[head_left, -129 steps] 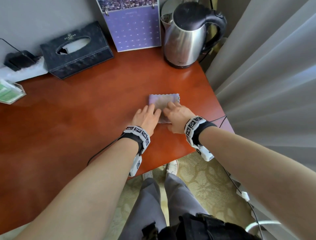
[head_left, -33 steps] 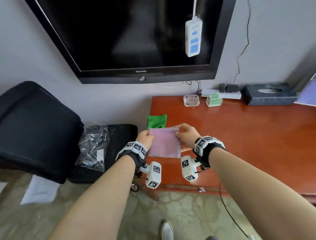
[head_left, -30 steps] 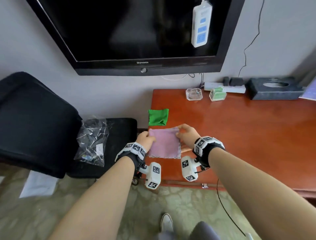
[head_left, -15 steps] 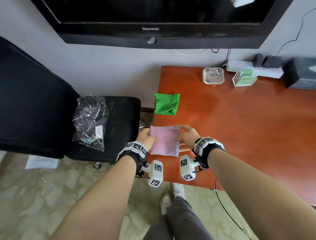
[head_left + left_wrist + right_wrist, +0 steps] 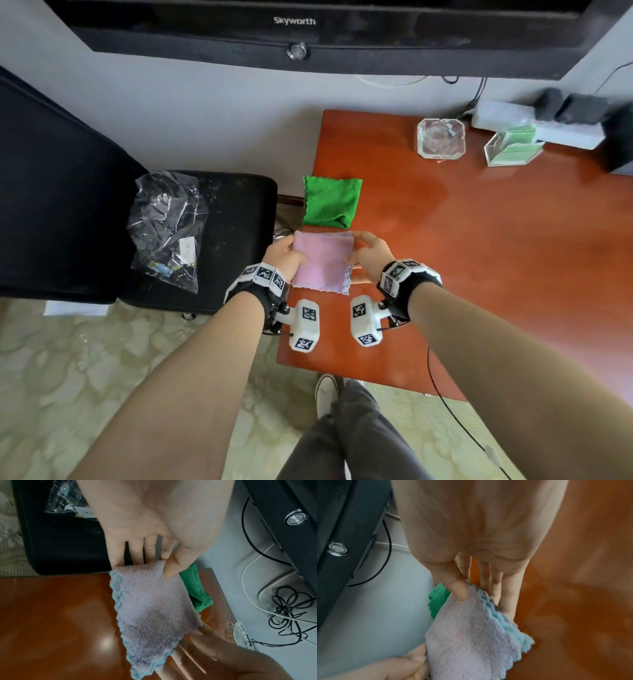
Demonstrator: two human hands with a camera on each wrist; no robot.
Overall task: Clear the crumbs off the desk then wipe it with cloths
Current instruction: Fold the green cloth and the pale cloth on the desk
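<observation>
Black chair (image 5: 219, 212): stands left of the desk; a crumpled clear plastic bag (image 5: 168, 226) lies on its seat, with small items inside that are too unclear to name.
Left hand (image 5: 282, 255): thumb and fingers pinch the left top corner of the pink cloth (image 5: 323, 262); in the left wrist view the thumb presses on the front face with the fingers behind.
Pink cloth: folded, held up in the air between both hands over the left end of the desk (image 5: 479, 260), hanging clear of the surface, its blue-trimmed edge at the bottom.
What has changed: about four seconds ago both hands pressed this cloth flat on the desk near the kettle at the other end; since then it has been lifted and carried here. Over the last second the grip has stayed the same while the hands sank closer to the desk.
Meaning for the task: wiping with this cloth looks finished, and it seems about to be set down next to the green cloth (image 5: 330, 202).
Green cloth: folded, lying at the desk's left edge just behind the pink one.
Right hand (image 5: 371, 255): thumb and fingers clamp the right top corner.
Glass ashtray (image 5: 441, 138): at the back of the desk; contents unclear.
Clear holder (image 5: 512, 149): right of the ashtray, holding green packets.
</observation>
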